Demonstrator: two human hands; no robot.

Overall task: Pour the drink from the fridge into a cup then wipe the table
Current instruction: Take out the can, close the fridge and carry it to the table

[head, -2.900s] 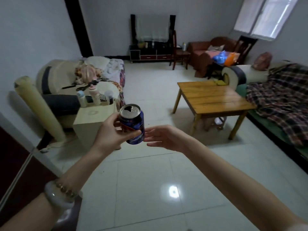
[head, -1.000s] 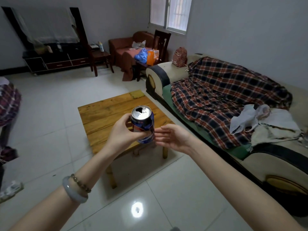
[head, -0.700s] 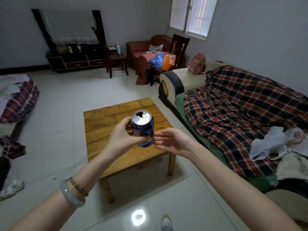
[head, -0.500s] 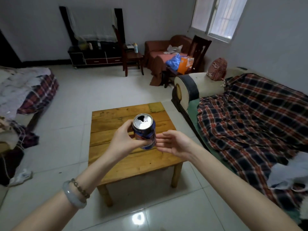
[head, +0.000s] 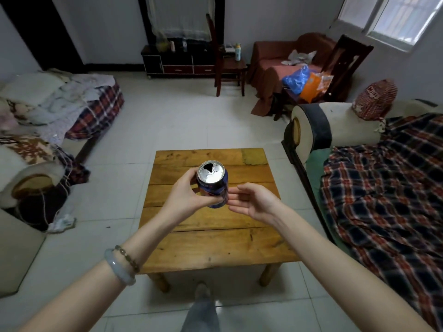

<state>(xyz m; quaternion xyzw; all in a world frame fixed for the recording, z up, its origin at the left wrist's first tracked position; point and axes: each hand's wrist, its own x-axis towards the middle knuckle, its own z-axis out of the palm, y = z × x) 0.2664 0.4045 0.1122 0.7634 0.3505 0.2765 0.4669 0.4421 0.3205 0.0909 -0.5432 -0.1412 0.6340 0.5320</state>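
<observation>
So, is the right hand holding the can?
No, the left hand grips the can; the right hand is open beside it, fingers relaxed.

Single wide-angle view from the head, at standing height. Looks forward and steeply down onto a wooden tabletop [head: 215, 245], near enough to fill the middle of the frame. Faces the far wall, with a dark cabinet [head: 177, 61] at top centre and a window [head: 393, 17] at top right. Takes in a plaid-covered sofa [head: 383, 188] along the right edge and a cluttered sofa [head: 31, 173] along the left. Shows both forearms entering from the lower corners, closest to the lens; left hand [head: 184, 195], gripping a can [head: 213, 185], and right hand [head: 254, 202] at frame centre. Catches one leg [head: 202, 310] at the bottom edge.
</observation>
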